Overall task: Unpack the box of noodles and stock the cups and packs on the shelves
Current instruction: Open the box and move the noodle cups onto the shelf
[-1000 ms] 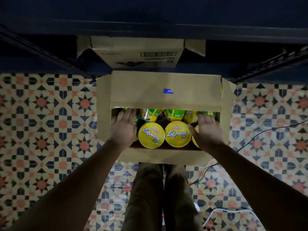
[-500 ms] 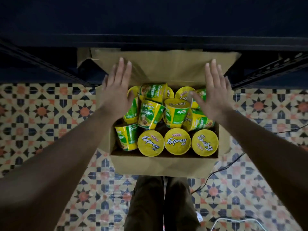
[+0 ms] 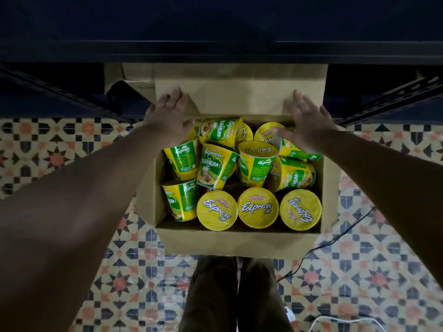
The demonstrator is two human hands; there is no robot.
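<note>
The box [image 3: 239,243] is sitting open on the patterned floor [image 3: 48,164] before the dark shelves [image 3: 215,51]. Both grips, left hand [image 3: 167,113] and right hand [image 3: 304,121], are pressing its far flap [image 3: 239,92] back with spread fingers, pinching nothing. The noodle cups [image 3: 257,208] are all lying inside the box; stocking looks unstarted.

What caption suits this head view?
Both open hands, left hand and right hand, press back the far flap of a brown cardboard box of yellow-green noodle cups.
</note>
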